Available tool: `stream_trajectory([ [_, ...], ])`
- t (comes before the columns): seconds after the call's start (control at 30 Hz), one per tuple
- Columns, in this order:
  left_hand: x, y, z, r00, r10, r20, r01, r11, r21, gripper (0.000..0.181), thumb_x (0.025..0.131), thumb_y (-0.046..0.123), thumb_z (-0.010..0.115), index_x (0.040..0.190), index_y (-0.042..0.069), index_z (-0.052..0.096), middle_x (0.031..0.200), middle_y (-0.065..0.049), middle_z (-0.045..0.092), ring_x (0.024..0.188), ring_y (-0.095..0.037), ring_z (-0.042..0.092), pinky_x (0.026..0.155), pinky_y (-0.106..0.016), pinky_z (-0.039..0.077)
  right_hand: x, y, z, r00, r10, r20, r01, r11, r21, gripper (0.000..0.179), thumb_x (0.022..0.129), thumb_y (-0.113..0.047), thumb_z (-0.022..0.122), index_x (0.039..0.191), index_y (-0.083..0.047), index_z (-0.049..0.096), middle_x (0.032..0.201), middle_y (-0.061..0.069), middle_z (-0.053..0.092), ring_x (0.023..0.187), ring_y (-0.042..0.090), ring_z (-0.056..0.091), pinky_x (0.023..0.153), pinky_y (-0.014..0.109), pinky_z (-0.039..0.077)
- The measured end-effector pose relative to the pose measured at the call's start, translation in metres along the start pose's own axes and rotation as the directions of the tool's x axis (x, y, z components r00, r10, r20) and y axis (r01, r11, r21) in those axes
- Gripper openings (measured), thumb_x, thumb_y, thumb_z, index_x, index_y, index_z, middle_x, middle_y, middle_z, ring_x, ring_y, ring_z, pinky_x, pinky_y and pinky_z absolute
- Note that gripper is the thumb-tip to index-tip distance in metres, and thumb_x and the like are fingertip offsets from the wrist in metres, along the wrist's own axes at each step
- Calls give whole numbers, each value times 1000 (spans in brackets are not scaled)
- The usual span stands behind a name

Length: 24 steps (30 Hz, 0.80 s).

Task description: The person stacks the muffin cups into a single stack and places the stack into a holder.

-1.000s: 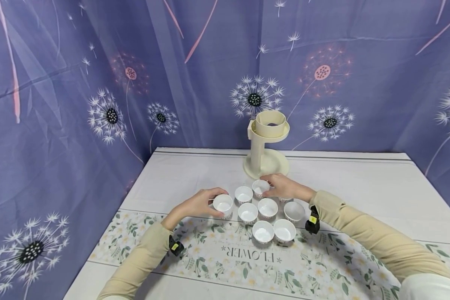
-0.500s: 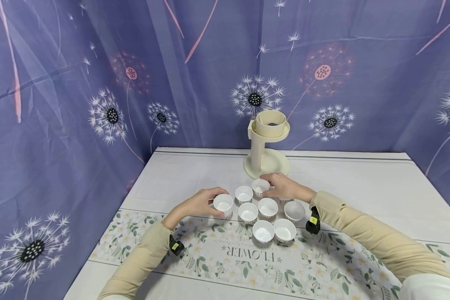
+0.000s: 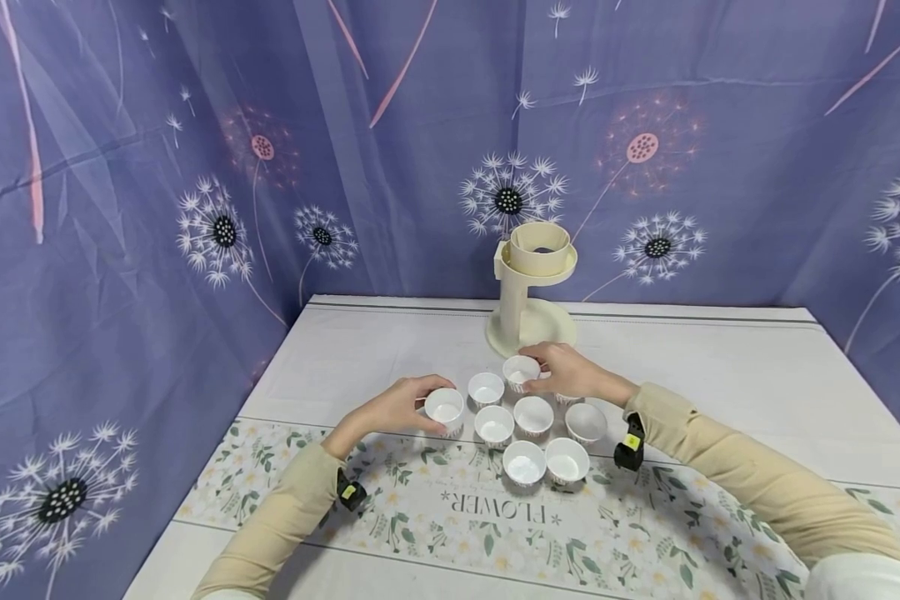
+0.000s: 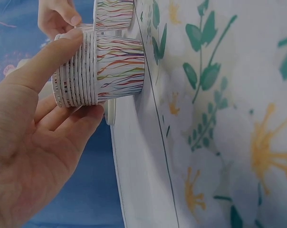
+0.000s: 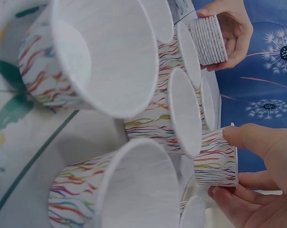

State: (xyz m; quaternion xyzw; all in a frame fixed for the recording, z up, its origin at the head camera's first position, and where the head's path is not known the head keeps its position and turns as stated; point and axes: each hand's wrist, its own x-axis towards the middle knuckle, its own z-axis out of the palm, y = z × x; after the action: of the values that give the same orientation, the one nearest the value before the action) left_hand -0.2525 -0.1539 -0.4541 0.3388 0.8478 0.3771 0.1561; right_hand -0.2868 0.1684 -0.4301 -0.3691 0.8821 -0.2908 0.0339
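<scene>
In the head view my left hand [image 3: 397, 406] holds a stack of white paper baking cups [image 3: 446, 408] at the left of the group, thumb and fingers around the rims. The left wrist view shows the nested rims [image 4: 76, 71] tightly layered, with coloured wavy stripes on the lowest cup. My right hand [image 3: 572, 372] grips a single baking cup [image 3: 521, 372] at the back of the group; in the right wrist view the thumb and fingers pinch its rim from either side. Several more baking cups [image 3: 533, 416] stand upright between and in front of the hands, one partly hidden under the right hand.
Behind the cups stands a cream-coloured stand [image 3: 513, 304] with a round base and a ring holder on top. A floral cloth [image 3: 495, 537] lettered FLOWER covers the table. Purple dandelion curtains [image 3: 390, 167] hang at the back and sides.
My right hand and its baking cup have shifted very slightly toward the stand. The left hand with its stack and the other cups look the same.
</scene>
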Motion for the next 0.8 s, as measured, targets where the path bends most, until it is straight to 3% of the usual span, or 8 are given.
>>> stream_trajectory([
  [0.53, 1, 1, -1, 999, -35, 2, 35, 999, -12, 66, 79, 22, 81, 136, 7, 51, 131, -9, 58, 121, -28, 58, 107, -44, 45, -6, -12, -5, 999, 46, 13, -46, 997, 57, 52, 83, -16, 76, 126, 5, 55, 118, 20, 64, 97, 30, 65, 82, 42, 58],
  [0.8, 1, 0, -1, 998, -56, 3, 56, 998, -7, 67, 78, 23, 82, 136, 8, 51, 134, -9, 56, 125, -28, 55, 108, -44, 43, -6, -16, -4, 998, 61, 23, -62, 994, 89, 53, 84, -17, 74, 127, 6, 53, 122, 24, 60, 102, 34, 64, 84, 39, 58],
])
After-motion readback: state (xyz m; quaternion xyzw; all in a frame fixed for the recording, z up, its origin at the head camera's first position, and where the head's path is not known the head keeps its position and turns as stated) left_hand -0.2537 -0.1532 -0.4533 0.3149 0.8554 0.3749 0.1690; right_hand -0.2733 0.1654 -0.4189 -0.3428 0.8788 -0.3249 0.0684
